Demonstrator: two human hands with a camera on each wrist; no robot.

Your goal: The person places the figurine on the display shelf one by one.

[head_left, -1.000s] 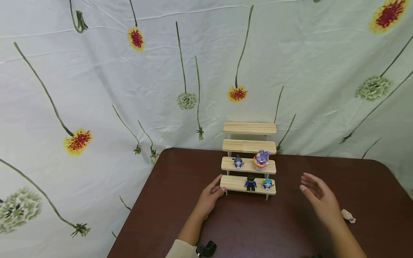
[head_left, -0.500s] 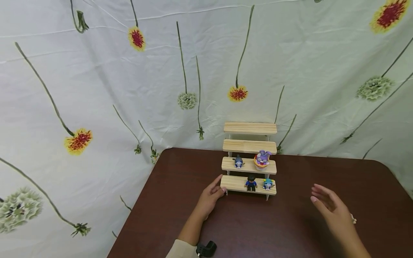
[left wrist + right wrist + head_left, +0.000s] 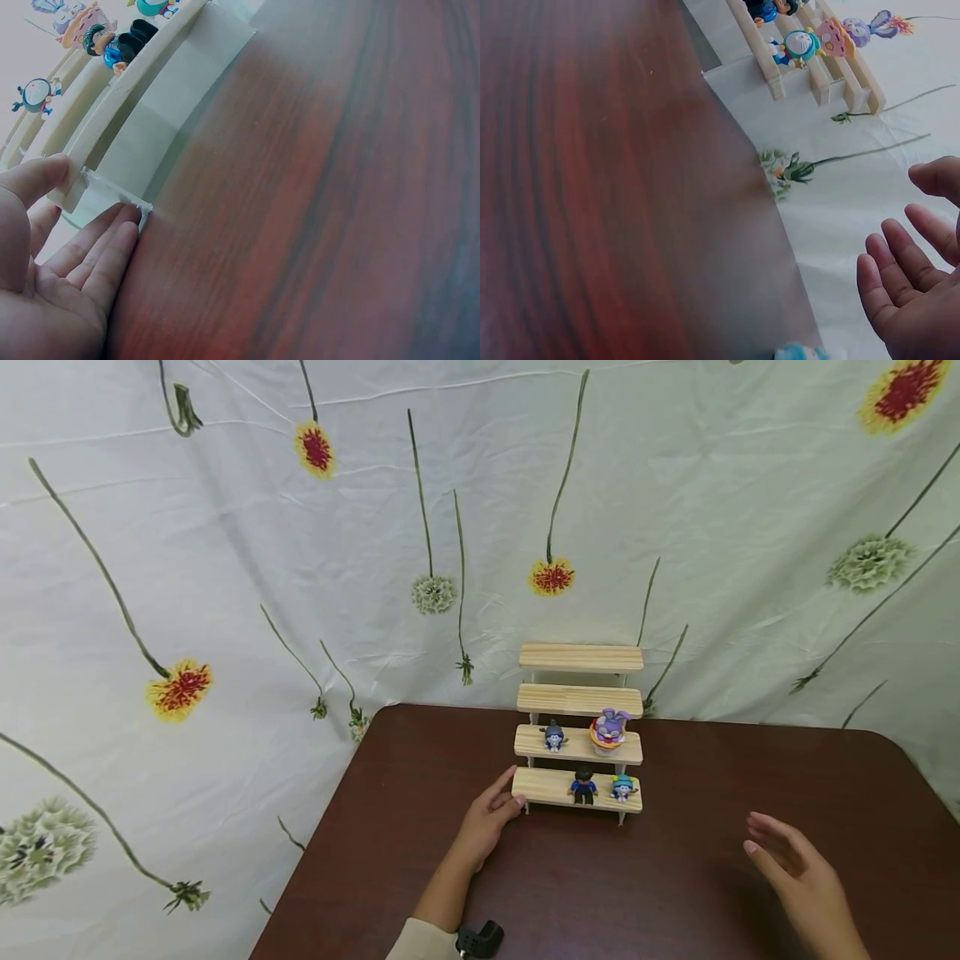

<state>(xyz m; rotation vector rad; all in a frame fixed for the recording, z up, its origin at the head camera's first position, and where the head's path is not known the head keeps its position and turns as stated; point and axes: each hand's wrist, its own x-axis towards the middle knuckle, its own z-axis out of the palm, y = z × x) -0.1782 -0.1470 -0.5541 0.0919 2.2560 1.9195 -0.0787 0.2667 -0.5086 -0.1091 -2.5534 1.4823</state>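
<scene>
A four-tiered wooden display stand [image 3: 577, 700] stands at the table's far edge. My left hand [image 3: 483, 831] holds the left end of its lowest step, thumb at the front corner and index finger at the back corner. In the left wrist view the other fingers [image 3: 112, 251] lie against the stand's leg. On the lowest step are a black-haired toy figure [image 3: 582, 786] and a turquoise-hatted one [image 3: 622, 788]. One step higher are a dark-haired figure [image 3: 554, 737] and a purple long-eared figure [image 3: 608, 731]. My right hand [image 3: 802, 881] hovers right of the stand, fingers loosely bent, nothing held.
The dark red-brown table [image 3: 600, 893] spreads in front of the stand. A flower-printed white cloth [image 3: 337, 543] hangs behind it. At the bottom of the right wrist view, part of a small blue-and-white object [image 3: 799, 352] shows. The upper two steps bear no figures.
My right hand has moved right and toward me, and now covers the spot where a small pale figure showed on the table. My left hand and the stand have stayed put.
</scene>
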